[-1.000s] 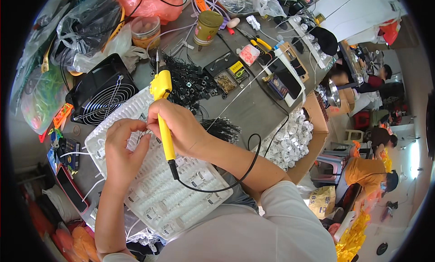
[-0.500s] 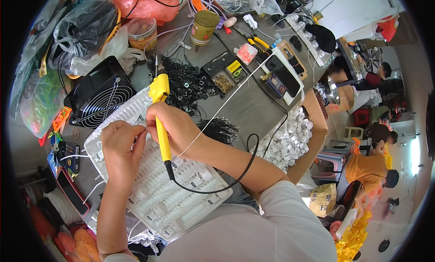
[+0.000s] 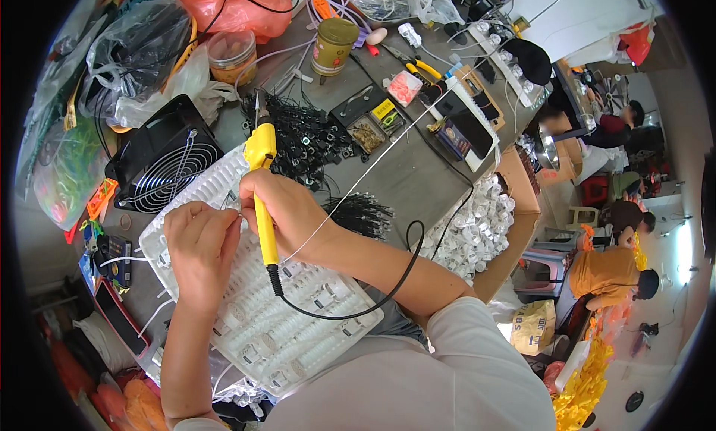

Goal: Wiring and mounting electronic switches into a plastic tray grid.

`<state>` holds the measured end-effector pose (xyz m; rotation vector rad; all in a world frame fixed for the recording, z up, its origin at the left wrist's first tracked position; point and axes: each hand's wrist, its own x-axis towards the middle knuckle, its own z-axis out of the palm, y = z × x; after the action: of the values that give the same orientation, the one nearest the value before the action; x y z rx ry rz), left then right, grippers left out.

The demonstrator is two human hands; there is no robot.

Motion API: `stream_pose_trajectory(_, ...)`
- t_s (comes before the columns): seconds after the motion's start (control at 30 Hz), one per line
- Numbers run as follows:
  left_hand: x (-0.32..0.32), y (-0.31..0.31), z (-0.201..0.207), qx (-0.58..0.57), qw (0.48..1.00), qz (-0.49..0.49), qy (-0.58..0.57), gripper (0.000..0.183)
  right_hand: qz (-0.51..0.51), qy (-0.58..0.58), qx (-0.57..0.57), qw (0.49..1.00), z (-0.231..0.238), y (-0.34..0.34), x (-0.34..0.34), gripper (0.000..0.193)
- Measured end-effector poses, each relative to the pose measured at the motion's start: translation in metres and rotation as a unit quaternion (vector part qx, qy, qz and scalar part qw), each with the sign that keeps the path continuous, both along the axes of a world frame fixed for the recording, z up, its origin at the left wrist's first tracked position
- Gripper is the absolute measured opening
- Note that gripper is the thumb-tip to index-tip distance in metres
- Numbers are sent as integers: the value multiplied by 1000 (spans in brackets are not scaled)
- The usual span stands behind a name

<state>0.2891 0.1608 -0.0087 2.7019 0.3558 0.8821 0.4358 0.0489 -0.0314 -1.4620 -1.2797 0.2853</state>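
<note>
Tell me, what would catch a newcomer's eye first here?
Probably the bright yellow soldering iron in the right grip, above a white tray. Next, the tangled heap of black wired parts beyond the tray, and the black fan to the left. Then a cardboard box holding clear-and-white pieces, at the right.

Place: assembly workshop | yellow soldering iron [image 3: 265,226] | table [image 3: 421,179] with pliers [image 3: 430,68], heaped black wired parts [image 3: 298,142] | carton [image 3: 526,200] of clear pieces [image 3: 473,230] | far right, person in orange [image 3: 603,274], apparently working, small in view
</note>
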Motion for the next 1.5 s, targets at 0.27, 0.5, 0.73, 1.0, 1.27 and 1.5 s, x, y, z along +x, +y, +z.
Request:
stream_pose_trajectory(0.27,0,8,3,-175,984,6,19,14,9,-10,13,1000,3,-1,4,31)
stream_pose_trajectory(0.5,-6,13,-25,-263,964,23,-37,11,-43,-115,37,992,-3,-15,3,32)
stream_pose_trajectory(0.73,-6,16,-22,-278,960,18,-33,14,-10,-115,27,993,-4,-10,6,32)
stream_pose_trajectory(1.0,-7,18,-22,-290,956,13,-37,15,-3,-111,16,994,-5,-6,2,31)
stream_pose_trajectory(1.27,-8,17,-18,-256,966,18,-31,13,-2,-112,14,994,-4,-10,5,32)
stream_pose_trajectory(1.5,-2,21,-18,-147,986,77,10,7,14,-156,19,987,23,-41,31,42)
